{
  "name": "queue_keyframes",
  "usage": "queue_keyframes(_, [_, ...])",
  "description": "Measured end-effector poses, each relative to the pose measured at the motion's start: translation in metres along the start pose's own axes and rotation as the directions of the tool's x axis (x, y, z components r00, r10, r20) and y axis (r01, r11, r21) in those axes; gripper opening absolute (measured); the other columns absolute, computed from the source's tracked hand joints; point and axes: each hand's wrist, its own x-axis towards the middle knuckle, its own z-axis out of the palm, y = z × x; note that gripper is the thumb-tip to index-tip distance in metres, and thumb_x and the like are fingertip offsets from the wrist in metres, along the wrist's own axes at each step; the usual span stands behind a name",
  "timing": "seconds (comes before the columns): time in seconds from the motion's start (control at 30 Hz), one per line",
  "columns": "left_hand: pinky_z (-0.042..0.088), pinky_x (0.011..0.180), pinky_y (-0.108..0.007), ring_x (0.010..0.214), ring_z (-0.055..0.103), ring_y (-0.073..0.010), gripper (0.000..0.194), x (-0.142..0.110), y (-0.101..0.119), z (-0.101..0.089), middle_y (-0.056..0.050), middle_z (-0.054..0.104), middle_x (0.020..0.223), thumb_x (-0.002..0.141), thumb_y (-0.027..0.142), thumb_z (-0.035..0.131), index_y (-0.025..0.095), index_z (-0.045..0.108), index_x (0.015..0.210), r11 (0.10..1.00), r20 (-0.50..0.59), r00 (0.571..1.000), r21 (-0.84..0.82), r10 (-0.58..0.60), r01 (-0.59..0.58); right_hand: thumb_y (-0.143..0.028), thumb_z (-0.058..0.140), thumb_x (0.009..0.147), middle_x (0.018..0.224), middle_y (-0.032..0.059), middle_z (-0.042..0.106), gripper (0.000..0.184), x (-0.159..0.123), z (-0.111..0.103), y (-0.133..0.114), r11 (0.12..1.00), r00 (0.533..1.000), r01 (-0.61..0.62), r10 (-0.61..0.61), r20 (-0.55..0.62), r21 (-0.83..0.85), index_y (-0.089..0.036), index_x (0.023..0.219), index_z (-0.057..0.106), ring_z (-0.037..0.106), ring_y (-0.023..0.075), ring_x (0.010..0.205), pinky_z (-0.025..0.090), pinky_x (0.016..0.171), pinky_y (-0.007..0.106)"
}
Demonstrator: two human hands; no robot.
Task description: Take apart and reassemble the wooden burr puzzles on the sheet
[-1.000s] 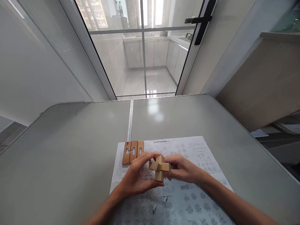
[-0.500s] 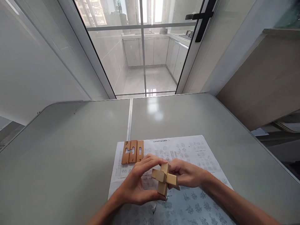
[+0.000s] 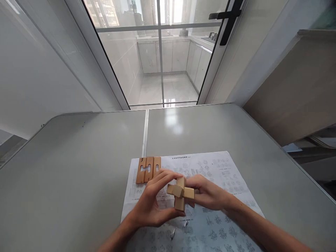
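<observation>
A light wooden burr puzzle (image 3: 179, 191), its bars crossing one another, is held above the printed sheet (image 3: 215, 217). My left hand (image 3: 154, 199) grips it from the left, fingertips on the top end of one bar and thumb at the bottom end. On the other side, my right hand (image 3: 206, 192) pinches the puzzle from the right and behind; its fingertips are partly hidden by the bars. Flat brown wooden pieces (image 3: 145, 170) with cut-out slots and dark marks lie side by side at the sheet's upper left, just beyond my left hand, which covers part of one.
A grey table (image 3: 78, 182) with a light seam strip (image 3: 145, 133) carries the sheet, which shows small tears near its lower middle. Past the table's far edge stands a glazed door (image 3: 160, 63) with a black handle (image 3: 227, 21). A brown panel (image 3: 296, 87) is at the right.
Both hands have shifted slightly left and up with the burr puzzle. The puzzle has turned a little, so one bar now points more toward me.
</observation>
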Motion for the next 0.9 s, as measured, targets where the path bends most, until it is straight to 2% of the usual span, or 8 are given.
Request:
queue_keyframes(0.17, [0.053,0.097,-0.045,0.109,0.065,-0.0298,0.063,-0.002,-0.005,0.008,-0.009,0.070,0.118,0.084,0.046,0.086,0.028,0.061,0.138,0.993,-0.109,0.993,0.115,0.048,-0.035,-0.021,0.062,0.096,0.069,-0.0039,0.054,0.018,0.000,0.010,0.006,0.978,0.973,0.059,-0.101,-0.207,-0.199,-0.019,0.078,0.060,0.044,0.0109,0.062,0.038,0.059,0.023])
queue_keyframes(0.3, [0.055,0.097,-0.044,0.112,0.067,-0.0293,0.067,-0.002,-0.007,0.018,-0.009,0.070,0.123,0.082,0.033,0.089,0.030,0.056,0.142,0.979,-0.173,0.979,0.191,0.110,-0.076,-0.020,0.062,0.094,0.077,-0.0009,0.063,0.008,0.001,0.012,0.015,0.971,0.934,0.065,-0.140,-0.328,-0.231,-0.020,0.086,0.063,0.052,0.0135,0.067,0.044,0.064,0.025])
queue_keyframes(0.43, [0.056,0.098,-0.045,0.113,0.069,-0.0292,0.067,-0.001,-0.009,0.021,-0.010,0.071,0.124,0.082,0.035,0.089,0.030,0.057,0.141,0.982,-0.173,0.979,0.172,0.107,-0.076,-0.017,0.064,0.090,0.078,-0.0011,0.066,0.004,0.001,0.012,0.019,0.971,0.934,0.063,-0.140,-0.329,-0.232,-0.021,0.089,0.065,0.055,0.0139,0.068,0.046,0.064,0.024])
queue_keyframes(0.63, [0.057,0.095,-0.043,0.112,0.069,-0.0286,0.069,-0.002,-0.011,0.018,-0.008,0.073,0.124,0.079,0.039,0.092,0.031,0.058,0.138,0.987,-0.203,0.977,0.156,0.067,-0.035,-0.012,0.060,0.086,0.079,-0.0013,0.069,0.014,0.002,0.016,0.019,0.957,0.909,0.067,-0.176,-0.379,-0.282,-0.020,0.093,0.068,0.057,0.0136,0.067,0.046,0.064,0.024])
queue_keyframes(0.9, [0.058,0.093,-0.042,0.106,0.070,-0.0271,0.067,-0.001,-0.009,0.016,-0.007,0.074,0.116,0.077,0.041,0.093,0.030,0.062,0.136,0.990,-0.167,0.985,0.139,0.031,-0.007,-0.014,0.060,0.087,0.077,-0.0016,0.064,0.008,-0.001,0.013,0.014,0.968,0.937,0.042,-0.124,-0.326,-0.247,-0.020,0.089,0.065,0.052,0.0135,0.066,0.043,0.062,0.025])
